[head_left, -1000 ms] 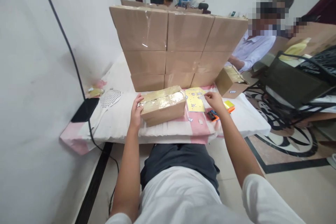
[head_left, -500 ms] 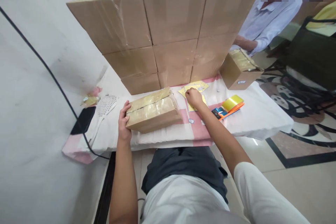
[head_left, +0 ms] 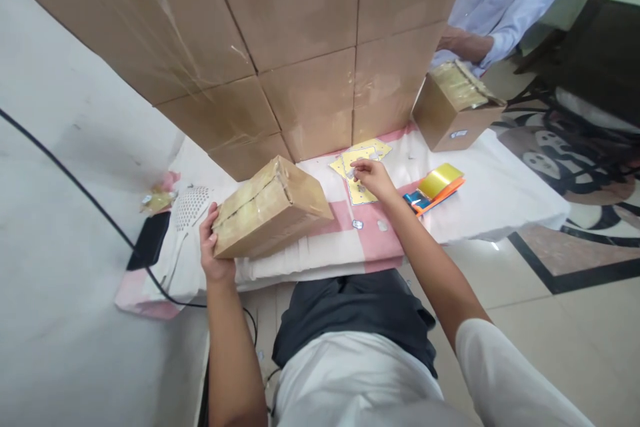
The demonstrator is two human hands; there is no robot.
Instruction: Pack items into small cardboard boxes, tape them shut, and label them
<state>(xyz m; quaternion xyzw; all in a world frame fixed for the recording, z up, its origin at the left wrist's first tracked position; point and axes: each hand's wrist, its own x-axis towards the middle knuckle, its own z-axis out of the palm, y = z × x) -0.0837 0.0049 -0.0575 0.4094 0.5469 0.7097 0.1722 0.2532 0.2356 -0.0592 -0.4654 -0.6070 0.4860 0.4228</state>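
My left hand [head_left: 216,247] grips the left end of a taped cardboard box [head_left: 273,213], which is tilted on the cloth with shiny tape along its top seam. My right hand [head_left: 374,179] is over yellow sheets [head_left: 361,193] with pale shapes on them, beside the box. Its fingers are bent together at the tips; a small pale patch shows there, but I cannot make out whether it is held. A small blue-edged sticker [head_left: 357,224] and a pale scrap [head_left: 383,225] lie nearer me. To the right rests an orange and blue tape dispenser [head_left: 435,190] with a yellowish roll.
Stacked cardboard boxes [head_left: 310,33] form a wall behind the table. Another taped box [head_left: 457,113], bearing a label, stands at the right near a person in a light shirt [head_left: 520,7]. A black device [head_left: 149,240] and cable [head_left: 80,190] are at the left.
The view has tipped down and closer. The box's right end has swung up and away from me. My right hand's fingers have loosened from a tight fist over the yellow sheets.
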